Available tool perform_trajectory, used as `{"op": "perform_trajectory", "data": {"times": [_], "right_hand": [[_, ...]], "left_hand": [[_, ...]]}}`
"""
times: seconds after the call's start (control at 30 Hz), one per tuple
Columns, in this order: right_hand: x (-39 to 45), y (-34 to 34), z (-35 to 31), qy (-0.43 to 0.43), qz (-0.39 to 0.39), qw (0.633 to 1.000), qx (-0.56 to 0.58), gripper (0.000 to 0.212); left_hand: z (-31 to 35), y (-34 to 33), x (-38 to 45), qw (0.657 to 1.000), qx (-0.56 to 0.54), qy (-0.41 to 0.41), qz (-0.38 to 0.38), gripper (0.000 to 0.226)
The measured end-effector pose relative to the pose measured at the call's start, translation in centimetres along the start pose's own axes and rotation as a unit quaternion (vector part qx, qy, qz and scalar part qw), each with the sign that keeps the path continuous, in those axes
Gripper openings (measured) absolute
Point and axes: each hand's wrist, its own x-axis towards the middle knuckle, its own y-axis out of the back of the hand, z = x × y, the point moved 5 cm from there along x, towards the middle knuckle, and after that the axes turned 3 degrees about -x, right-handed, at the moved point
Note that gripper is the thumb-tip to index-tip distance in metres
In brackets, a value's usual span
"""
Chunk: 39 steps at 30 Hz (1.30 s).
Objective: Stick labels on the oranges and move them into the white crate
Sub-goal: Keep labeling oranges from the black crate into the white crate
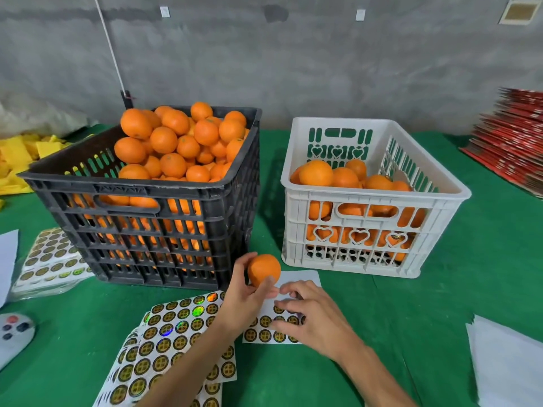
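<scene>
Oranges, round and dimpled, heap my slatted black crate; the white crate, heart cut-outs in its plastic, is part-filled. Glossy round gold labels, print unreadable, cover the label sheet on green cloth. My left hand grips an orange between the crates; my right hand curls onto the sheet, its grasp unclear.

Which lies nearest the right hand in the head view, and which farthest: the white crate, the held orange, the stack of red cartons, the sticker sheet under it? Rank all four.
From the right hand:
1. sticker sheet, directly beneath its fingers.
2. held orange, just up-left, in the left hand.
3. white crate, behind on the table.
4. stack of red cartons, far right edge.
</scene>
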Motion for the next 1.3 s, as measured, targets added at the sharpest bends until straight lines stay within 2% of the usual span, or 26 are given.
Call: {"op": "perform_trajectory", "data": {"times": [0.07, 0.13, 0.27, 0.47, 0.63, 0.8, 0.97, 1.2, 1.3], "right_hand": [[-0.2, -0.2, 0.0, -0.006, -0.007, 1.000, -0.003, 0.069], [-0.3, -0.3, 0.0, -0.006, -0.010, 1.000, -0.007, 0.073], [-0.2, -0.2, -0.2, -0.001, 0.006, 1.000, 0.001, 0.059], [0.0, -0.3, 0.6, -0.063, 0.057, 0.991, 0.106, 0.033], [0.4, -0.5, 1.2, -0.111, 0.040, 0.975, 0.187, 0.016], [0.7, -0.6, 1.4, -0.153, 0.017, 0.956, 0.250, 0.008], [0.8, -0.6, 1.4, -0.176, 0.005, 0.944, 0.280, 0.008], [0.6, -0.4, 1.2, -0.175, 0.075, 0.955, 0.227, 0.016], [0.2, 0.5, 2.0, -0.227, 0.163, 0.918, 0.282, 0.017]], "left_hand": [[0.2, -0.1, -0.1, 1.000, 0.001, 0.000, -0.004, 0.055], [0.5, -0.3, -0.3, 1.000, 0.006, -0.006, -0.006, 0.054], [0.8, -0.3, -0.6, 1.000, 0.010, -0.020, -0.007, 0.052], [1.1, -0.5, -0.8, 1.000, 0.021, -0.012, -0.017, 0.051], [1.2, -0.5, -0.8, 0.999, 0.044, -0.007, -0.014, 0.051], [1.4, -0.5, -1.0, 0.996, 0.092, -0.015, -0.012, 0.053], [1.4, -0.5, -1.0, 0.995, 0.093, -0.017, -0.003, 0.051], [1.5, -0.4, -1.0, 0.996, 0.092, -0.018, -0.005, 0.047], [1.4, -0.3, -1.0, 0.995, 0.093, -0.016, -0.007, 0.047]]}}
